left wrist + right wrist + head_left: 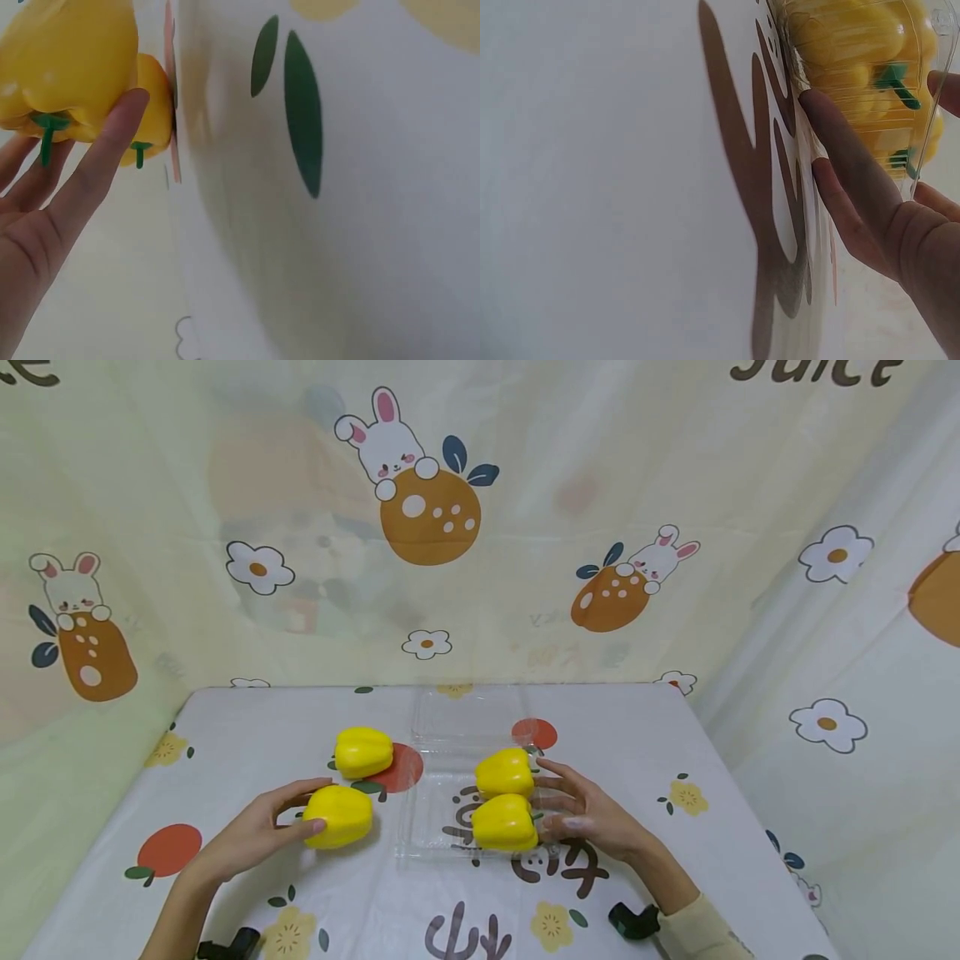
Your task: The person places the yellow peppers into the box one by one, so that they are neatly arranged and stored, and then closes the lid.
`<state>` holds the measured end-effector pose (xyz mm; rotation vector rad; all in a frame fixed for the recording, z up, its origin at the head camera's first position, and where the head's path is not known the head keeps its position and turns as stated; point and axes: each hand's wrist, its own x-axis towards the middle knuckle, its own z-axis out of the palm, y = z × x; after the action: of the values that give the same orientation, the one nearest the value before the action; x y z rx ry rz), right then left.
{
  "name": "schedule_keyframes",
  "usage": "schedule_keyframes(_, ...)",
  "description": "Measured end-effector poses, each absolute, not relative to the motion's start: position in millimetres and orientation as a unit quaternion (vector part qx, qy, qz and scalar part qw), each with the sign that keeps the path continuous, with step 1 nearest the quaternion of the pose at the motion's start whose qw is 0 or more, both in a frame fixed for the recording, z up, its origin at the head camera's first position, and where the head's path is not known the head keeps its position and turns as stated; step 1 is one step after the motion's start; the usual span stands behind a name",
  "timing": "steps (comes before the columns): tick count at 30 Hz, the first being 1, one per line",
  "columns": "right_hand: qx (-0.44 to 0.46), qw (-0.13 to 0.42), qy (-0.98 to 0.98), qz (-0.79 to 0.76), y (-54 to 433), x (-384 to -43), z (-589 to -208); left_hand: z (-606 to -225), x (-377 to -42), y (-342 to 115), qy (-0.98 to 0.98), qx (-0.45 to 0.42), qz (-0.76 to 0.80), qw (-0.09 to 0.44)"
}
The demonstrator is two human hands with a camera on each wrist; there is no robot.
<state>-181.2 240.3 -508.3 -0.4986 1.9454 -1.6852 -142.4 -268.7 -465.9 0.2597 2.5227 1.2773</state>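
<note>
My left hand (258, 827) grips a yellow bell pepper (340, 817), thumb on its near side and fingers behind. Its green stem (48, 135) points back toward the palm in the left wrist view. Just beyond it, another yellow bell pepper (363, 752) lies on the table. A clear plastic container (431, 814) holds two yellow bell peppers, a farther one (504, 773) and a nearer one (504, 822), along its right side. My right hand (588, 810) has its fingers spread at the container's right wall, fingertips against the clear plastic in the right wrist view.
The container's clear lid (472, 714) lies folded back toward the curtain (517, 610) behind the table. A printed white cloth (247, 727) covers the table. Dark objects, one at the left (231, 945) and one at the right (633, 921), are by the forearms.
</note>
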Motion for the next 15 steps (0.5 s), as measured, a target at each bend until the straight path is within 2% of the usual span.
schedule_keyframes(15,-0.18,0.257,0.72,-0.619,240,-181,-508,-459,-139,-258,0.87,0.097,0.468,0.12)
